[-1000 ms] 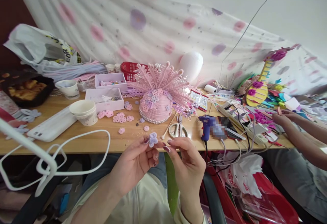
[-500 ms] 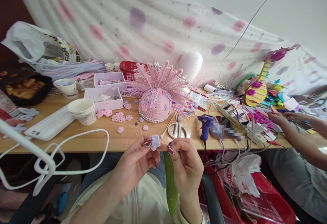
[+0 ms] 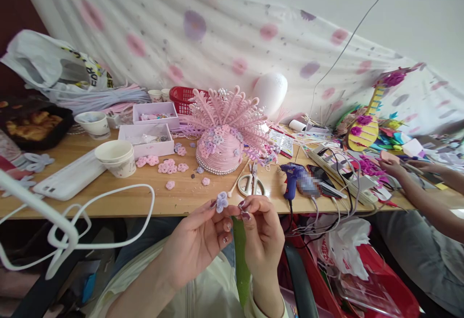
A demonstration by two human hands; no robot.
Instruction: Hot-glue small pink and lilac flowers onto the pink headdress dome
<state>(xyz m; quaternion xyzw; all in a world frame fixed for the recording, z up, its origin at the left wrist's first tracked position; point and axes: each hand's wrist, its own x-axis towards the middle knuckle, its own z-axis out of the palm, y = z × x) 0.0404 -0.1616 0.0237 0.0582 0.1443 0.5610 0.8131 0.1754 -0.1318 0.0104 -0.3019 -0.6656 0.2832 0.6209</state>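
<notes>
Between the thumb and fingers of my left hand is a small lavender pipe-cleaner flower, held just off the table's front edge. My right hand is close beside it, thumb and fingertips pinched together; whatever they hold is too small to make out. Behind my hands stands a pink dome-shaped headdress with fuzzy plumes, a pearl trim and little flowers on it. Pink fuzzy flowers lie to its left. Scissors rest just beyond my right hand.
A blue glue gun and tangled cables are on the right. On the left are stacked paper cups, bead boxes and a white lamp arm. A co-worker's hands work at the far right.
My left hand has turned slightly, its lower fingers spreading a little, and the flower has shifted slightly right. My right hand has moved slightly left. The co-worker's hands have shifted slightly.
</notes>
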